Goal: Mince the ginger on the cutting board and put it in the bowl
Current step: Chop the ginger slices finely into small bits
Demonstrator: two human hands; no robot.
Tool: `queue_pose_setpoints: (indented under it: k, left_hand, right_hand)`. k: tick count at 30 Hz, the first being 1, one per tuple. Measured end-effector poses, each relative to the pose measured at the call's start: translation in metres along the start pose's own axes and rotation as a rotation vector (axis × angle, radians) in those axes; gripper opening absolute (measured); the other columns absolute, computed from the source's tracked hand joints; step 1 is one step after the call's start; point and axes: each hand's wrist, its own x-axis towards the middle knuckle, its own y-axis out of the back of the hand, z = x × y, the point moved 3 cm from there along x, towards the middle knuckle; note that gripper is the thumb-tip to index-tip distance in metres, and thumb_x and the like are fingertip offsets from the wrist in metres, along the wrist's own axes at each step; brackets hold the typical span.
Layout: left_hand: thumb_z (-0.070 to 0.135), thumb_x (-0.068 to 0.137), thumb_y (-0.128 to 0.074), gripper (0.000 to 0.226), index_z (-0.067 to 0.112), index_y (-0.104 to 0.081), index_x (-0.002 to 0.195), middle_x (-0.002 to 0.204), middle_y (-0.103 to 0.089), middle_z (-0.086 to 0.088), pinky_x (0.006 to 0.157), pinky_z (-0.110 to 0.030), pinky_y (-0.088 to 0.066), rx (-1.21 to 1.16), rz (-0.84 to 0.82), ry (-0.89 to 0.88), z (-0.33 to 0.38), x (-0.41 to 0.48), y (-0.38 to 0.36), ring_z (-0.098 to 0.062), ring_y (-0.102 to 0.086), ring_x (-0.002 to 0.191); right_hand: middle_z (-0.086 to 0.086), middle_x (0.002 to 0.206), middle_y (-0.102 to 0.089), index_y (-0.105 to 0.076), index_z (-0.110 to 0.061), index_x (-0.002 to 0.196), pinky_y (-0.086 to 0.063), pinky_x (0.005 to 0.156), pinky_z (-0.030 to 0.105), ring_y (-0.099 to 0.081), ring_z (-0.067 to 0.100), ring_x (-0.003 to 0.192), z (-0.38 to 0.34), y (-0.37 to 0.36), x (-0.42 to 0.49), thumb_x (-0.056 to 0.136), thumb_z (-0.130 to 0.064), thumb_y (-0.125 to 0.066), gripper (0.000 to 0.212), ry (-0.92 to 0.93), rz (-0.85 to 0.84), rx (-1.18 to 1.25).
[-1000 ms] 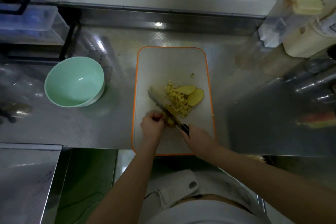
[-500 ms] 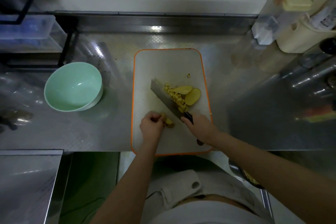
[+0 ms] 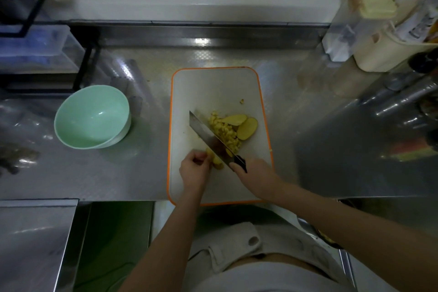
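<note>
On the far left of the steel counter [image 3: 132,173] stands a pale green bowl [image 3: 94,111], upright, well apart from the white, orange-edged cutting board [image 3: 213,87] at the middle. At the board's near left, the left hand [image 3: 194,170] has its fingers curled down onto a small yellow ginger chunk [image 3: 216,162], pinning it to the board. Just beside that chunk lies the knife [image 3: 208,135], its broad blade slanting from far-left to near-right across the board, tilted so its flat side shows. Right of the blade sits a heap of minced ginger [image 3: 225,133], pale yellow and cut into small rough cubes, touching two uncut oval ginger slices [image 3: 246,128] that overlap at the heap's far right. A stray crumb [image 3: 241,101] lies farther back. The right hand [image 3: 256,175] is wrapped around the knife's dark handle. Cream containers [image 3: 384,52] stand at the far right.
</note>
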Motion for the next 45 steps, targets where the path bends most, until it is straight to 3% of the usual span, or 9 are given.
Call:
queue_pose_setpoints:
  k: [6,13,18,25,29,32,37,41,45]
  left_hand:
    - [0.011,0.079,-0.069,0.002,0.011,-0.067,0.077,0.077,-0.066,-0.002,0.071,-0.024,-0.044,-0.019,0.019,0.011,-0.001,0.001,-0.001,-0.017,-0.060,0.077]
    - [0.011,0.079,-0.068,0.005,0.013,-0.068,0.074,0.077,-0.067,-0.002,0.071,-0.024,-0.046,-0.044,0.000,0.005,-0.001,0.002,-0.001,-0.016,-0.060,0.078]
    - [0.008,0.078,-0.068,0.006,0.010,-0.068,0.072,0.074,-0.067,-0.003,0.069,-0.025,-0.047,-0.025,0.001,-0.005,-0.001,0.004,0.000,-0.017,-0.061,0.075]
    - [0.011,0.078,-0.067,0.006,0.007,-0.070,0.074,0.072,-0.068,-0.004,0.059,-0.014,-0.043,-0.016,0.003,0.022,-0.003,0.007,0.000,-0.014,-0.061,0.070]
    - [0.011,0.078,-0.067,0.008,0.005,-0.071,0.076,0.074,-0.069,-0.007,0.061,-0.020,-0.043,-0.014,0.013,0.038,-0.002,0.007,-0.002,-0.016,-0.061,0.072]
    - [0.010,0.078,-0.067,0.006,0.007,-0.070,0.074,0.073,-0.069,-0.007,0.057,-0.016,-0.042,-0.017,0.017,0.049,-0.001,0.007,-0.001,-0.015,-0.061,0.069]
    - [0.009,0.077,-0.068,0.005,0.009,-0.067,0.072,0.070,-0.066,-0.005,0.064,-0.026,-0.047,-0.018,0.011,0.057,0.001,0.007,0.001,-0.017,-0.061,0.070]
    - [0.012,0.078,-0.069,0.005,0.007,-0.070,0.077,0.075,-0.069,-0.007,0.064,-0.023,-0.045,-0.003,0.005,0.067,-0.001,0.008,0.001,-0.015,-0.061,0.072]
    - [0.012,0.079,-0.068,0.008,0.005,-0.071,0.082,0.077,-0.068,-0.006,0.066,-0.023,-0.043,0.006,0.010,0.062,0.000,0.007,0.001,-0.015,-0.060,0.074]
  right_hand:
    - [0.008,0.077,-0.055,-0.058,-0.007,0.086,-0.039,0.059,0.029,-0.054,0.019,0.070,0.002,-0.006,-0.001,0.098,-0.040,-0.040,0.040,-0.020,-0.029,0.007]
    - [0.003,0.069,-0.050,-0.052,-0.011,0.084,-0.040,0.057,0.028,-0.049,0.016,0.062,0.000,-0.008,-0.002,0.099,-0.039,-0.039,0.034,-0.030,-0.061,0.013]
    - [0.007,0.078,-0.054,-0.055,-0.010,0.088,-0.044,0.063,0.031,-0.054,0.019,0.071,-0.006,-0.007,-0.002,0.100,-0.036,-0.037,0.034,-0.013,-0.076,-0.037]
    - [0.007,0.079,-0.055,-0.055,-0.011,0.088,-0.041,0.062,0.030,-0.054,0.019,0.071,-0.009,-0.010,0.001,0.099,-0.036,-0.038,0.032,-0.016,-0.061,-0.034]
    - [0.008,0.079,-0.053,-0.050,-0.011,0.085,-0.039,0.061,0.030,-0.052,0.020,0.072,-0.012,-0.011,0.002,0.100,-0.034,-0.037,0.030,-0.002,-0.077,-0.069]
    - [0.007,0.076,-0.051,-0.046,-0.011,0.084,-0.037,0.062,0.029,-0.051,0.020,0.072,-0.012,-0.011,0.001,0.100,-0.033,-0.037,0.028,0.000,-0.083,-0.049]
    - [-0.002,0.064,-0.043,-0.044,-0.016,0.077,-0.037,0.062,0.030,-0.051,0.020,0.071,-0.009,-0.015,0.002,0.100,-0.034,-0.037,0.030,0.010,-0.084,-0.047]
    - [-0.005,0.062,-0.040,-0.046,-0.014,0.079,-0.036,0.062,0.030,-0.051,0.020,0.070,-0.003,-0.018,0.006,0.100,-0.034,-0.038,0.030,0.017,-0.074,-0.040]
    - [0.003,0.074,-0.050,-0.049,-0.013,0.083,-0.036,0.061,0.027,-0.051,0.018,0.070,-0.001,-0.024,0.007,0.099,-0.033,-0.039,0.028,-0.014,-0.047,0.001]
